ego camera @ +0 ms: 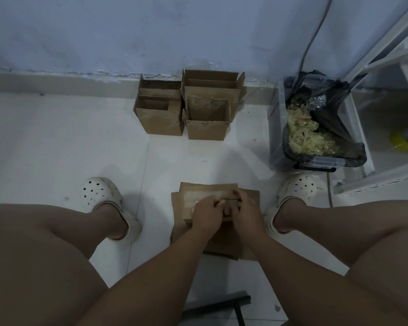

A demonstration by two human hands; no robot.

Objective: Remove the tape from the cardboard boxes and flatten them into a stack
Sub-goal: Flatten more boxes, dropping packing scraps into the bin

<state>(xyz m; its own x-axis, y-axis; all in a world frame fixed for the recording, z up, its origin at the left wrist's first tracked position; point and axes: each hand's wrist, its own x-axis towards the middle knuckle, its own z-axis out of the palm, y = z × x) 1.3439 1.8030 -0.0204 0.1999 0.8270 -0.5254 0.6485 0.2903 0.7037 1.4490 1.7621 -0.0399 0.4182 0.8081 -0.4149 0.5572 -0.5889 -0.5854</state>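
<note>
Down at the lower left of the frame, a pale perforated clog [101,194] sits on the white floor tiles [45,149], with a bare knee filling the corner below it. Further right, at upper centre, two groups of open boxes [159,116] stand side by side against the base of the blue wall [104,31], flaps up, the left group touching the right one. Below them, in the lower middle of the frame, the cardboard box [207,190] being worked on lies on top of a layer of flattened cardboard [251,196] between the two feet. A clear tape strip [203,196] runs across its top face. The left hand [206,214] holds this box with its fingers curled, fingertips at the right end of the tape; it possibly pinches the tape itself, though the dim view does not settle it. Just beside it, nearly touching, the right hand [246,211] grips the same box, fingers curled over its far edge. At the bottom edge, a dark metal leg [222,303] crosses the floor. Right of the hands is the second clog [297,187], and above it a clear bin [360,128] lined with a black bag [327,90] holds a heap of crumpled yellowish tape [302,135]. A grey cable [313,38] hangs down the wall there, and a white shelf frame [386,55] fills the far right.
</note>
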